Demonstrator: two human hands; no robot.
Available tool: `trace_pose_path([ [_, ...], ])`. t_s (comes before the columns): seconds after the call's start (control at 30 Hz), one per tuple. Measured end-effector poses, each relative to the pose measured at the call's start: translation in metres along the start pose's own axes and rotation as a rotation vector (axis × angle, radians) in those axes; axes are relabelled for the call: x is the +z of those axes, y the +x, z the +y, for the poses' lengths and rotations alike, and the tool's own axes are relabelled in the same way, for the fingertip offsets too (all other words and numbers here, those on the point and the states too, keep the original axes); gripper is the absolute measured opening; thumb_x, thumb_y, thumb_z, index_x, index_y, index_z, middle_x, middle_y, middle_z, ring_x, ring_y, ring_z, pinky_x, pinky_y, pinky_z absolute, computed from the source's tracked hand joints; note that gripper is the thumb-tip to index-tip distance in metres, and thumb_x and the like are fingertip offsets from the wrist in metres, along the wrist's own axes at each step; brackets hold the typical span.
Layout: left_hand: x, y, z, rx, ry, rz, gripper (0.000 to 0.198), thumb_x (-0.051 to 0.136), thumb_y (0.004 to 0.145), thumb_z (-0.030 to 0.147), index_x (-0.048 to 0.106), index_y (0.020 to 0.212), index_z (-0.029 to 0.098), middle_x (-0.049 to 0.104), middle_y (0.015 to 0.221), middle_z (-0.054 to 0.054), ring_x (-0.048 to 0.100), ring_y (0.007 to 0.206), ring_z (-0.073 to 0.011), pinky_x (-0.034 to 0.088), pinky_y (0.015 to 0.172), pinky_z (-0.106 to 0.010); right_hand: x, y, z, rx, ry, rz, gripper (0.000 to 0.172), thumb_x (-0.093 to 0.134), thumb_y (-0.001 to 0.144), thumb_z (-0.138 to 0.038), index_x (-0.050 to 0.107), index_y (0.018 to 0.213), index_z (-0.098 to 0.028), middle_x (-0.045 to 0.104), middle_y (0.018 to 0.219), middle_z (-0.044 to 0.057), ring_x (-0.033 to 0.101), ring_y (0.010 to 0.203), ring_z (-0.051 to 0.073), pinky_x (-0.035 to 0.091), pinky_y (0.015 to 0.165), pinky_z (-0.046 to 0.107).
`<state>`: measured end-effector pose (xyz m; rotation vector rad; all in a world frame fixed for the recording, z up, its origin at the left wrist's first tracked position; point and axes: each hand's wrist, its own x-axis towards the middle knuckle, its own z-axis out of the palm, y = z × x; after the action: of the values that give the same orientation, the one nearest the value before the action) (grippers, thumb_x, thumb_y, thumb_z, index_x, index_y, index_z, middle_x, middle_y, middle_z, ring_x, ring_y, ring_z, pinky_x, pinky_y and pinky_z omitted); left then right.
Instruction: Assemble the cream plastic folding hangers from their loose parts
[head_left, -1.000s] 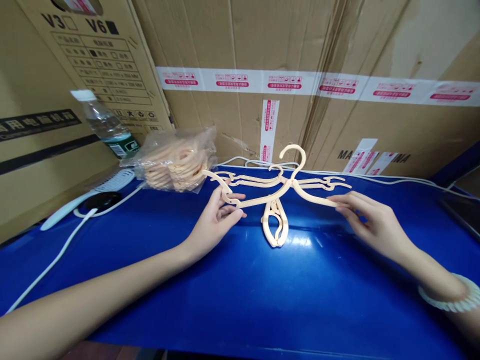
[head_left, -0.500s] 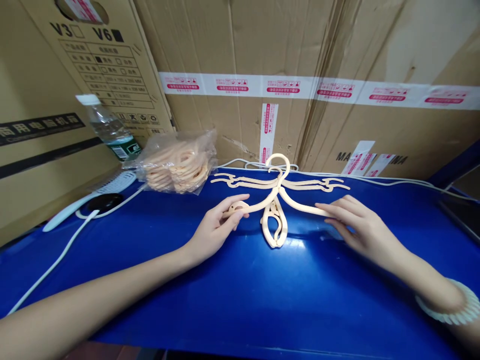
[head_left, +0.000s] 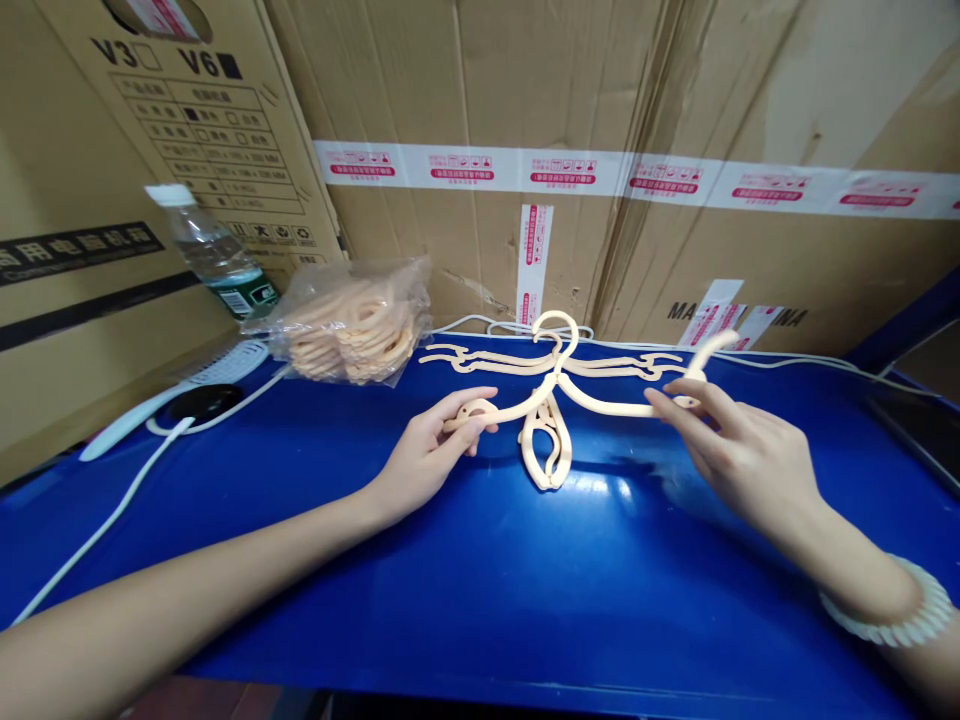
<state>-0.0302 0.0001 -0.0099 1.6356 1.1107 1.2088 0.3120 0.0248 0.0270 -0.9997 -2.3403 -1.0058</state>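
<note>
1. A peach-coloured hanger [head_left: 577, 396] is held from both sides, seemingly just above a blue worktop [head_left: 480, 600], its hook toward the far edge. It is probably best steadied at its left end while the right hinge is supported close to the pivot and the end piece [head_left: 712, 347] is turned gently, without twisting.
2. The hanger spans the space between the hands, which are set well apart. Its left end is pinched by the left hand [head_left: 427, 445]; its right side is pinched near the hinge by the right hand [head_left: 754, 460], with the end piece tilted up beyond the fingers.
3. Below the hanger's centre, a folded hanger [head_left: 529, 460] is laid, loop toward the near edge.
4. Near the far edge, opened hangers [head_left: 510, 371] are laid; a transparent bag [head_left: 352, 330] is set toward the far left corner.
</note>
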Motion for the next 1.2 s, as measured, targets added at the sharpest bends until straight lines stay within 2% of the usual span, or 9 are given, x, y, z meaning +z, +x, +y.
trace_pose_path([
  [0.1,0.000,0.000,0.000,0.005,0.005,-0.003,0.037,0.054,0.097,0.032,0.057,0.130,0.017,0.068,0.092,-0.004,0.055,0.068,-0.0114,0.047,0.069,-0.026,0.003,0.001,-0.004,0.052,0.178,0.018,0.044,0.046,0.094,-0.006,0.060,0.132,-0.022,0.063,0.131,0.013,0.070,0.087,0.022,0.048,0.061,0.030],
  [0.2,0.001,0.000,0.000,-0.005,0.004,0.012,0.035,0.055,0.097,0.032,0.058,0.128,0.017,0.069,0.092,-0.004,0.058,0.070,-0.0119,0.048,0.070,-0.026,0.002,0.005,-0.012,0.161,0.433,0.058,0.043,0.052,0.096,-0.013,0.057,0.136,-0.028,0.057,0.134,0.012,0.069,0.098,0.023,0.056,0.076,0.033],
  [0.37,0.002,-0.001,0.002,-0.004,-0.015,0.045,0.033,0.059,0.095,0.034,0.062,0.124,0.019,0.070,0.097,-0.004,0.065,0.080,-0.0138,0.052,0.079,-0.027,-0.002,0.012,-0.016,0.426,0.771,0.062,0.033,0.063,0.093,-0.026,0.065,0.126,-0.028,0.066,0.119,0.010,0.069,0.090,0.021,0.062,0.078,0.037],
  [0.5,0.003,-0.002,0.006,-0.002,-0.077,0.094,0.032,0.066,0.091,0.033,0.065,0.121,0.020,0.069,0.100,-0.003,0.069,0.085,-0.0156,0.055,0.085,-0.029,0.001,0.012,-0.010,0.562,0.977,0.013,0.026,0.067,0.090,-0.033,0.072,0.114,-0.026,0.074,0.108,0.007,0.070,0.099,0.025,0.061,0.082,0.039],
  [0.6,0.006,-0.003,0.008,-0.039,-0.226,0.133,0.037,0.070,0.089,0.033,0.063,0.122,0.019,0.069,0.102,-0.003,0.071,0.087,-0.0161,0.058,0.088,-0.032,0.003,0.011,-0.007,0.663,1.072,-0.006,0.026,0.070,0.088,-0.037,0.074,0.111,-0.027,0.075,0.106,0.006,0.070,0.090,0.023,0.059,0.083,0.039],
  [0.77,0.012,-0.006,0.011,-0.131,-0.362,0.154,0.047,0.074,0.085,0.031,0.057,0.127,0.019,0.067,0.099,-0.002,0.074,0.086,-0.0172,0.061,0.082,-0.031,0.006,0.013,-0.009,0.832,1.417,0.016,0.031,0.076,0.083,-0.038,0.074,0.112,-0.027,0.071,0.084,0.002,0.064,0.071,0.017,0.057,0.073,0.035],
  [0.97,0.012,-0.006,0.014,-0.146,-0.375,0.158,0.050,0.076,0.082,0.030,0.056,0.126,0.018,0.069,0.093,-0.002,0.073,0.076,-0.0156,0.061,0.074,-0.028,0.001,0.018,-0.017,0.887,1.569,-0.005,0.024,0.078,0.080,-0.036,0.075,0.100,-0.022,0.069,0.086,0.005,0.061,0.070,0.015,0.055,0.065,0.031],
  [1.1,0.017,-0.008,0.019,-0.111,-0.333,0.134,0.047,0.074,0.083,0.030,0.053,0.123,0.017,0.066,0.085,0.001,0.068,0.062,-0.0113,0.058,0.062,-0.026,-0.003,0.021,-0.031,0.927,1.645,-0.006,0.031,0.080,0.079,-0.035,0.062,0.102,-0.025,0.067,0.081,0.000,0.060,0.062,0.013,0.054,0.057,0.027],
  [1.2,0.024,-0.011,0.020,-0.100,-0.326,0.067,0.048,0.074,0.082,0.030,0.047,0.120,0.020,0.063,0.081,0.003,0.065,0.056,-0.0098,0.056,0.056,-0.024,-0.007,0.024,-0.042,0.853,1.693,-0.055,0.031,0.080,0.079,-0.035,0.053,0.090,-0.024,0.067,0.079,-0.001,0.063,0.061,0.013,0.056,0.058,0.027],
])
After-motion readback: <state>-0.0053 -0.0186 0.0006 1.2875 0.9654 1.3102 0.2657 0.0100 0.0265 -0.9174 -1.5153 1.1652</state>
